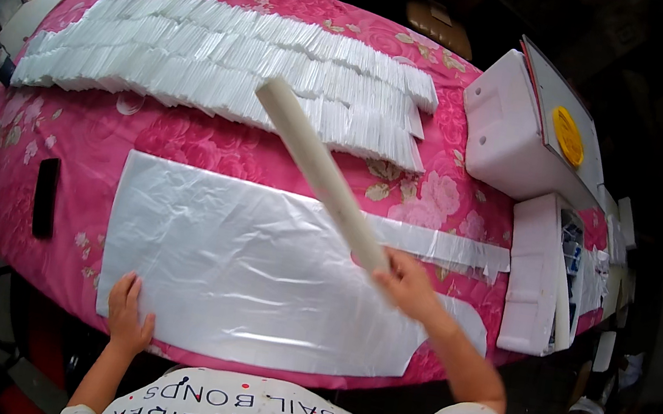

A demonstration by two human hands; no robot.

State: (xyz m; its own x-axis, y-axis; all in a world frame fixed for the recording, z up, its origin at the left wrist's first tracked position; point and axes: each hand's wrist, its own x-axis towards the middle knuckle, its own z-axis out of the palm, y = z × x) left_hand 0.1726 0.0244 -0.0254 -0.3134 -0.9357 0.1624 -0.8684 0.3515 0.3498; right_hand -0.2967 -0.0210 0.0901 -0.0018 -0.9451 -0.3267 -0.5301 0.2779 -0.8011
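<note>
A silvery-white plastic sheet, shaped like an apron [228, 269], lies flat across the near part of the table, its wide end to the left and narrower strips to the right. My left hand [128, 315] rests on its near left corner with the fingers out flat. In my right hand [408, 285] is a long off-white tube [320, 171], gripped by its near end. The tube slants up and to the left above the sheet, its far end near the rows of folded white plastic packets [233, 64].
The table wears a pink flowered cloth [84, 140]. A black oblong object [46, 197] lies at the left. On the right stand a white foam box [503, 117] with a yellow round item [567, 136] on top, and a smaller white foam box [531, 275] holding small things.
</note>
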